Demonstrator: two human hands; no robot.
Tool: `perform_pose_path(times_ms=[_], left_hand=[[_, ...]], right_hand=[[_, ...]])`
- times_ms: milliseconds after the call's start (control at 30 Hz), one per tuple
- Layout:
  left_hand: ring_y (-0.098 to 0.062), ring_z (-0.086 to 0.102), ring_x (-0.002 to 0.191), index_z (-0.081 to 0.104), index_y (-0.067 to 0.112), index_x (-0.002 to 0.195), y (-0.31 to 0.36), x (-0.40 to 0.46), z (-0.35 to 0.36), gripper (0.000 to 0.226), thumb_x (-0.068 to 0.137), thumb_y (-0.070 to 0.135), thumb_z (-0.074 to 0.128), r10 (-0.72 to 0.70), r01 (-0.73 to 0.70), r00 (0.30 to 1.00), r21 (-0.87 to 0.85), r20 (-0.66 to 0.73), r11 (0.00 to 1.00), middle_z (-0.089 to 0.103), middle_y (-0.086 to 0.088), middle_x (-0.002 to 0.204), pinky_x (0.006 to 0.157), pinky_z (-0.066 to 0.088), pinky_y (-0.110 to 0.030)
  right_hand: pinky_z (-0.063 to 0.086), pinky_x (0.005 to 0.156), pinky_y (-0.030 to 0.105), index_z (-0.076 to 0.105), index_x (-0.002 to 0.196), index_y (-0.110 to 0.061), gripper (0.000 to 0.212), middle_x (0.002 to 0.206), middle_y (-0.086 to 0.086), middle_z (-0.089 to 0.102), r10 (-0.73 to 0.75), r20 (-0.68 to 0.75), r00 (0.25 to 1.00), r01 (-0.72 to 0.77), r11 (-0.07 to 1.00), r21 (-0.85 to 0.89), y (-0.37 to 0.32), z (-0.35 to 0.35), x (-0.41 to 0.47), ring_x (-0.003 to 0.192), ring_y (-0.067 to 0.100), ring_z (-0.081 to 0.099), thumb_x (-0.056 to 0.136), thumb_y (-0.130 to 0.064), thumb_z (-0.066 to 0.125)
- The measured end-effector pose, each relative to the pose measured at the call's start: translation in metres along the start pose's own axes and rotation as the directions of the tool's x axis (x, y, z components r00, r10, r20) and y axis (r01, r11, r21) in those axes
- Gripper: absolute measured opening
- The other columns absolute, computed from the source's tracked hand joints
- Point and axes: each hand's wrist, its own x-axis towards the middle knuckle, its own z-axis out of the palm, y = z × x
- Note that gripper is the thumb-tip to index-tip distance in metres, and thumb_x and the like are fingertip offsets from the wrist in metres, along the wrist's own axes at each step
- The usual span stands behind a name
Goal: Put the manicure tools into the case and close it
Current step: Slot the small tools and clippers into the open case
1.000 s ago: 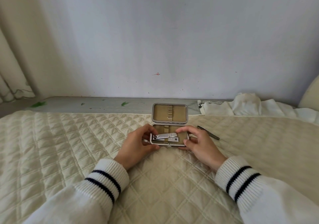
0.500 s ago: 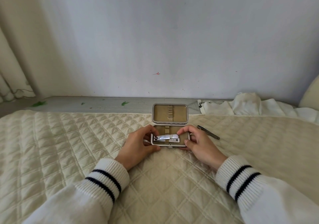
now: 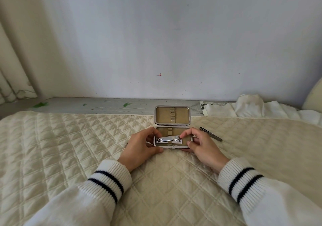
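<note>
My left hand [image 3: 139, 147] and right hand [image 3: 200, 143] pinch the nail clipper [image 3: 169, 139] ends over the case [image 3: 172, 145]; small, rigid, slippery metal.

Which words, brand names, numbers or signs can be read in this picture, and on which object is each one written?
None can be read.
The nail clipper shows only small dots, not letters.
The open case, the loose tool on the quilt and the striped sleeves carry no visible text.

A bedroom in a home is being indicated: a quilted cream bedspread [image 3: 69, 147] is being lain against a plain wall [image 3: 156, 34] (curtain [image 3: 10, 60] hanging at left).
</note>
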Motion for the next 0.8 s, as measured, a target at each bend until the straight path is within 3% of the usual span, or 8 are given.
perform_pose_path(times_ms=[200,533,800], left_hand=[[-0.008,0.061,0.075,0.054,0.030,0.076,-0.0010,0.0001,0.0004,0.034,0.064,0.009,0.078,0.006,-0.006,1.000,-0.004,0.005,1.000,0.064,0.008,0.084,0.064,0.046,-0.006],[-0.008,0.061,0.077,0.054,0.033,0.075,-0.0010,0.0007,0.0003,0.035,0.064,0.011,0.078,0.010,-0.010,1.000,0.013,0.000,1.000,0.066,0.006,0.085,0.067,0.046,-0.007],[-0.006,0.061,0.074,0.053,0.034,0.073,0.0018,-0.0005,-0.0003,0.036,0.064,0.009,0.078,-0.001,0.001,1.000,0.004,-0.001,1.000,0.063,0.010,0.080,0.065,0.045,-0.004]], right_hand=[[0.056,0.082,0.026,0.056,0.086,-0.030,0.040,0.100,0.007,0.068,-0.014,0.001,1.000,0.014,1.000,0.014,-0.0028,-0.0005,-0.0010,0.087,0.013,0.067,0.085,0.008,0.044],[0.050,0.092,0.045,0.057,0.081,-0.032,0.040,0.104,0.007,0.067,0.011,0.007,1.000,-0.011,1.000,-0.027,0.0010,-0.0002,0.0012,0.095,0.023,0.064,0.085,0.005,0.045],[0.051,0.084,0.049,0.060,0.080,-0.030,0.034,0.095,0.020,0.068,-0.017,-0.014,1.000,0.016,0.997,-0.073,0.0016,-0.0004,0.0022,0.088,0.042,0.061,0.084,0.002,0.047]])
